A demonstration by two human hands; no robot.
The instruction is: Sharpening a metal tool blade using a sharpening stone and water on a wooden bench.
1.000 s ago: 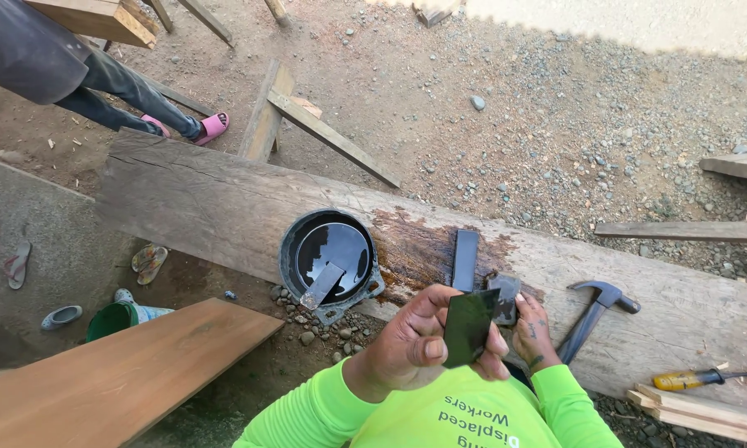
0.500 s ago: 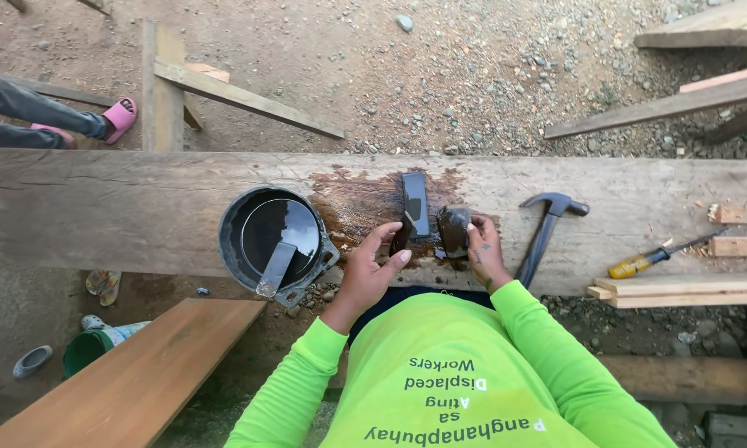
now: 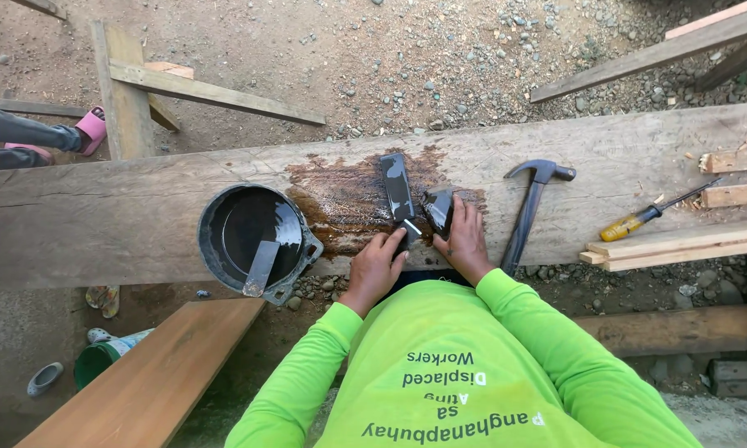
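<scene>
A long dark sharpening stone (image 3: 397, 184) lies on a wet, dark-stained patch of the big wooden beam (image 3: 125, 220). My left hand (image 3: 377, 267) pinches the stone's near end with its fingertips. My right hand (image 3: 466, 242) grips a small dark flat piece (image 3: 438, 210) and presses it on the beam just right of the stone. Both hands sit close together at the beam's near edge. My bright green sleeves fill the bottom of the view.
A black pot (image 3: 212, 249) of dark water with a flat metal strip in it stands left of the hands. A hammer (image 3: 529, 211), a yellow-handled screwdriver (image 3: 639, 221) and wooden slats (image 3: 680, 241) lie to the right. A plank (image 3: 150, 382) is at lower left. Another person's pink-sandalled feet (image 3: 90, 129) are at far left.
My hands have come down from in front of my chest onto the beam's wet patch. The dark piece now rests beside the stone, and my view has tilted down over the beam.
</scene>
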